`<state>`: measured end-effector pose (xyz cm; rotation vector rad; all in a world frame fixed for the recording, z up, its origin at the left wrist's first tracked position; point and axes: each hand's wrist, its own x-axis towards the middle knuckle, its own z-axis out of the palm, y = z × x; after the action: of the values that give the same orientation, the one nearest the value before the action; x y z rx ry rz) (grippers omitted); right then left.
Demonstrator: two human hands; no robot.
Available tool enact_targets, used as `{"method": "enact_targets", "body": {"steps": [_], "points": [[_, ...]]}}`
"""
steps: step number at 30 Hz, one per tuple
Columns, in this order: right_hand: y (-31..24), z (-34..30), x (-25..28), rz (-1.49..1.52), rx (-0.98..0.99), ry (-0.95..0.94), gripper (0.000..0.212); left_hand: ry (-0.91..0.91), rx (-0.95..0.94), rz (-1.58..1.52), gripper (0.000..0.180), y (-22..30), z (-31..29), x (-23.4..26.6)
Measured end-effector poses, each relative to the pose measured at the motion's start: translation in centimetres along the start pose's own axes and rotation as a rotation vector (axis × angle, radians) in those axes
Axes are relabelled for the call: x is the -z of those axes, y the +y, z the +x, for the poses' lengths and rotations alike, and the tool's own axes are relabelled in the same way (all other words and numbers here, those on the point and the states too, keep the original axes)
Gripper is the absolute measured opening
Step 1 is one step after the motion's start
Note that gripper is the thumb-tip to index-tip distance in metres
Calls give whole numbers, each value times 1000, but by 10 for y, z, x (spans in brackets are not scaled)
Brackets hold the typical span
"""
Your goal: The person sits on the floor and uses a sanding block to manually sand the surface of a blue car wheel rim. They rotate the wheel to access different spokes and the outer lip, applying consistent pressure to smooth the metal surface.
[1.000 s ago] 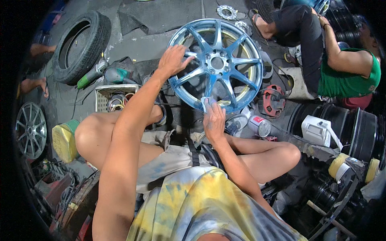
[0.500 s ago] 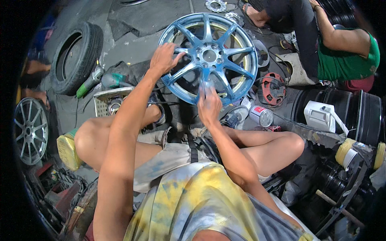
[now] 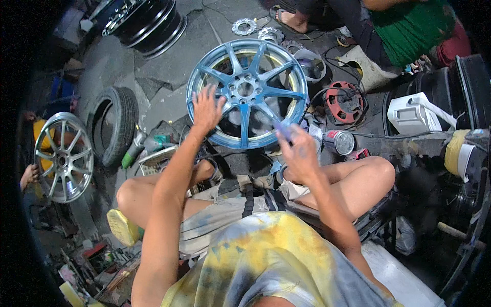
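A blue-painted alloy wheel (image 3: 244, 123) with worn, whitish patches lies in front of my crossed legs. My left hand (image 3: 206, 111) is over its left side, fingers spread and holding nothing; whether the fingertips touch the spokes I cannot tell. At the wheel's lower right edge, my right hand (image 3: 300, 153) pinches a small flat blue piece (image 3: 281, 129). Motion blurs that piece, so its exact kind is unclear. Pale yellowish marks show along the inside of the wheel's barrel.
A red cable reel (image 3: 345, 102) and a tin can (image 3: 340, 142) stand to the right. Leftward lie a tire (image 3: 113, 128), a green power tool (image 3: 134, 149) and a silver wheel (image 3: 64, 157), with another person's hand (image 3: 30, 175) at it. A person in green (image 3: 409, 33) sits far right.
My right hand has moved from the lower spoke out to the right edge with the blue piece. My left hand's fingers are more spread. The view has shifted, showing black wheels at far left.
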<state>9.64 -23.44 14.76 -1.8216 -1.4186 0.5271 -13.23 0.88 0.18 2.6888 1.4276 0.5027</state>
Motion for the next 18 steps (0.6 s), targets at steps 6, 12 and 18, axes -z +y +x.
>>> {"method": "enact_targets", "body": {"steps": [6, 12, 18], "points": [[1, 43, 124, -114, 248, 265, 19, -199, -21, -111, 83, 112, -36, -21], [59, 46, 170, -142, 120, 271, 17, -552, -204, -297, 80, 235, -30, -4], [83, 27, 166, -123, 137, 278, 15, -212, -136, -341, 62, 220, 7, -4]]}}
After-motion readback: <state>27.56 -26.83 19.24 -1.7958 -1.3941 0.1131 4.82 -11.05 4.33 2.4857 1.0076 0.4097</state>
